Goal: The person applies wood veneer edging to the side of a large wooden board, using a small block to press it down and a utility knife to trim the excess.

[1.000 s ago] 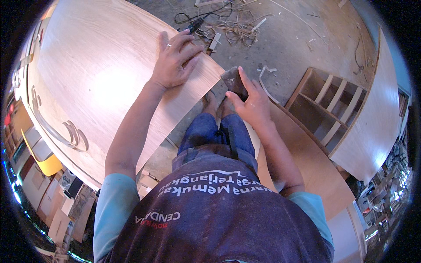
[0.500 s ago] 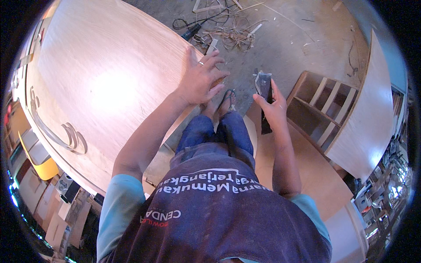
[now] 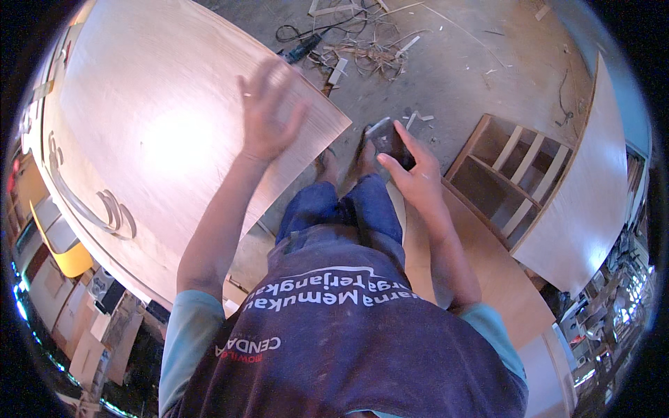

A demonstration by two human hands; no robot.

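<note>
My left hand [image 3: 268, 118], blurred by motion, is over the pale plywood panel [image 3: 188, 63] near its far right edge, fingers spread and holding nothing; whether it touches the panel is unclear. Just right of the panel's corner, my right hand [image 3: 418, 177] grips a dark, scuffed rectangular block [image 3: 390, 141], perhaps a sanding block, with thumb and fingers along its sides. Curved pale strips or cut pieces [image 3: 104, 212] lie along the panel's left side. My feet show below the block, partly hidden.
A black power tool [image 3: 301, 47] with its cord and scattered offcuts [image 3: 373, 59] lie on the concrete floor [image 3: 481, 76]. At right are an open wooden cabinet [image 3: 477, 174] with slats, a standing pale panel [image 3: 585, 181] and a brown board [image 3: 474, 265]. A yellow object [image 3: 73, 261] is at far left.
My left hand moved right and down to the corner, then up and left over the panel. My right hand swung the block right and upright, then back left with it tilted.
</note>
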